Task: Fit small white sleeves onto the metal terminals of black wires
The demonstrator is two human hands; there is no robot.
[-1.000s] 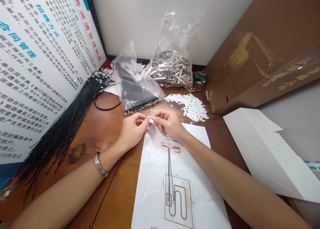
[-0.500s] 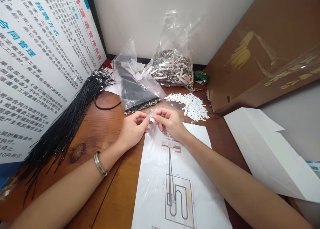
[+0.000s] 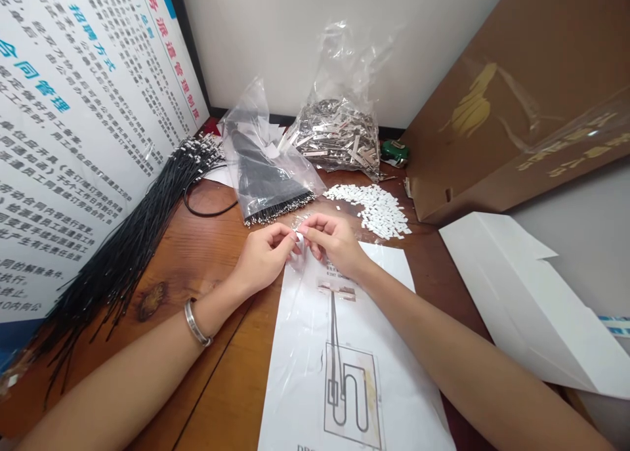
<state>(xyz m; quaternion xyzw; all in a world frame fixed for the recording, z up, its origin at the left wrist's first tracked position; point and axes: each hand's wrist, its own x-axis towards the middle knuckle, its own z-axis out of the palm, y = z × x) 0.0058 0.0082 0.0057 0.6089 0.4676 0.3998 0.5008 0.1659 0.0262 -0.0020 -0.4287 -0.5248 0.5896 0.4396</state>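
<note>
My left hand [image 3: 263, 257] and my right hand [image 3: 331, 241] meet fingertip to fingertip over the wooden table [image 3: 197, 260]. Both pinch one small white piece [image 3: 298, 239] between thumb and forefinger. A silver bracelet [image 3: 195, 324] circles my left wrist. Under the hands lies a sheet with a wiring drawing in a clear sleeve [image 3: 344, 352]. Just beyond the hands sit a pile of small white plastic parts [image 3: 377, 208] and a clear bag of black wires [image 3: 263, 172].
A bag of metal strips [image 3: 339, 132] stands at the back by the wall, a green object [image 3: 394, 152] beside it. Loose black wires [image 3: 132, 241] fan along a printed board [image 3: 73, 109] at left. A brown cardboard sheet [image 3: 516, 96] and folded white card [image 3: 526, 300] lie at right.
Nothing much has moved; both hands keep pinching the small white piece in the same spot, with only slight finger shifts.
</note>
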